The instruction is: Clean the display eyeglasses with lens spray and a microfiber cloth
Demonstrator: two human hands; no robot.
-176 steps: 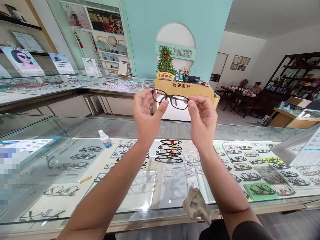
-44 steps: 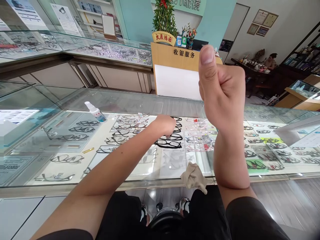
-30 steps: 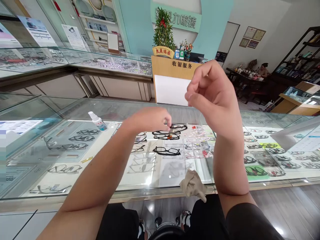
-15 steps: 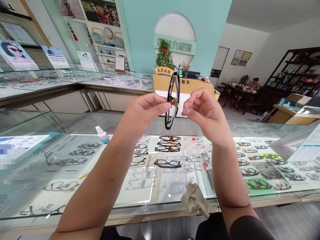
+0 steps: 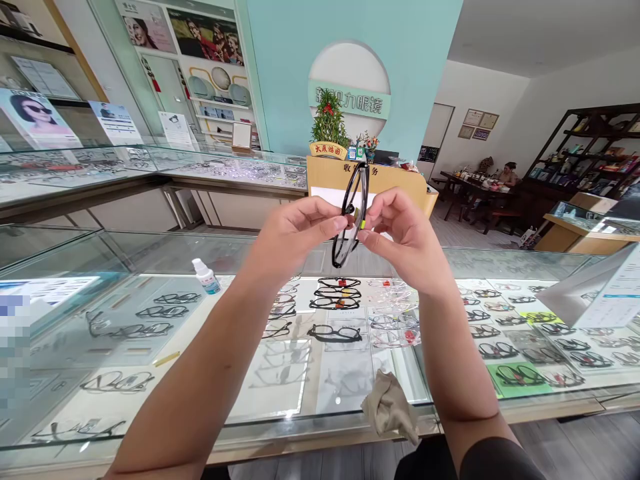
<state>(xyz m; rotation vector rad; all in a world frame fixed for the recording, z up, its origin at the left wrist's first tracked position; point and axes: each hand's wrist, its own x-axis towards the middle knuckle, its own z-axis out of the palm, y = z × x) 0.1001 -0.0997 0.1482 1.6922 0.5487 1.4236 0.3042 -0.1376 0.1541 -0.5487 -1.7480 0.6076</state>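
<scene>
I hold a pair of black-framed glasses (image 5: pixel 353 213) up at chest height, turned on end so one lens is above the other. My left hand (image 5: pixel 295 233) pinches the frame at its middle from the left. My right hand (image 5: pixel 400 237) pinches it from the right, at a small yellow-green tag. Both hands are closed on the frame, above the glass display counter (image 5: pixel 150 427).
Rows of glasses lie in trays (image 5: pixel 335 303) under the counter glass. A crumpled beige cloth (image 5: pixel 393 407) lies at the near edge, a small spray bottle (image 5: pixel 206 277) at the left. A wooden cashier desk (image 5: pixel 340 177) stands behind; a person sits at a far table (image 5: pixel 509 175).
My left hand took a black frame out of the case and raised it. My right hand came in from a thumbs-up fist and now pinches the frame too.
</scene>
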